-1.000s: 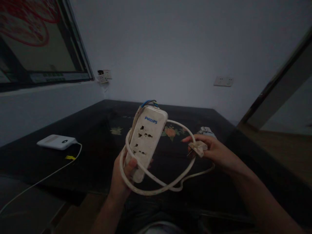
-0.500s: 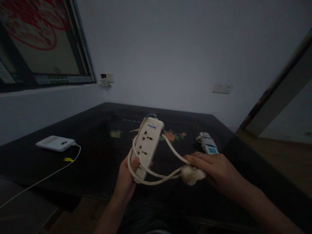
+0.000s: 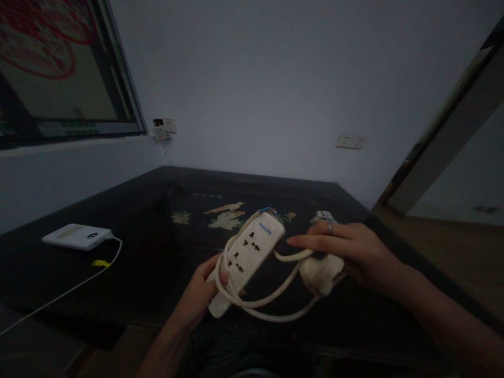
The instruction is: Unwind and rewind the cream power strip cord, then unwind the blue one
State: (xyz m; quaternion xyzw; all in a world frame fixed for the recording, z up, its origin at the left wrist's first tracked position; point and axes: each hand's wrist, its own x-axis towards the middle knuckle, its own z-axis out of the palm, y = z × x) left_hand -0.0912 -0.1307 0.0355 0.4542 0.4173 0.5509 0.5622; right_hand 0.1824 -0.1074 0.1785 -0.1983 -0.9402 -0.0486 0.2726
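A white Philips power strip (image 3: 262,244) is tilted over the dark table, its sockets facing up. My left hand (image 3: 200,289) is closed around its lower end, the thumb pressing on loops of the white power cord (image 3: 271,317). Blue and other thin wires (image 3: 268,209) stick out at the strip's top end. My right hand (image 3: 354,249), with a ring on one finger, grips the cord beside the strip. A bulky white plug (image 3: 321,273) hangs under its fingers. The right thumb is mostly hidden.
The black table (image 3: 129,278) has a flower and bird pattern. At left lies a white power-bank-like device (image 3: 79,236) with a thin cable and yellow tag (image 3: 101,263). Another wrapped power strip (image 3: 325,216) is partly behind my right hand. Wall sockets (image 3: 350,141) are beyond.
The power strip has come lower and a little to the right, tilting further right. My right hand has shifted up and right along the cord, and the plug has turned. The view has swung slightly right.
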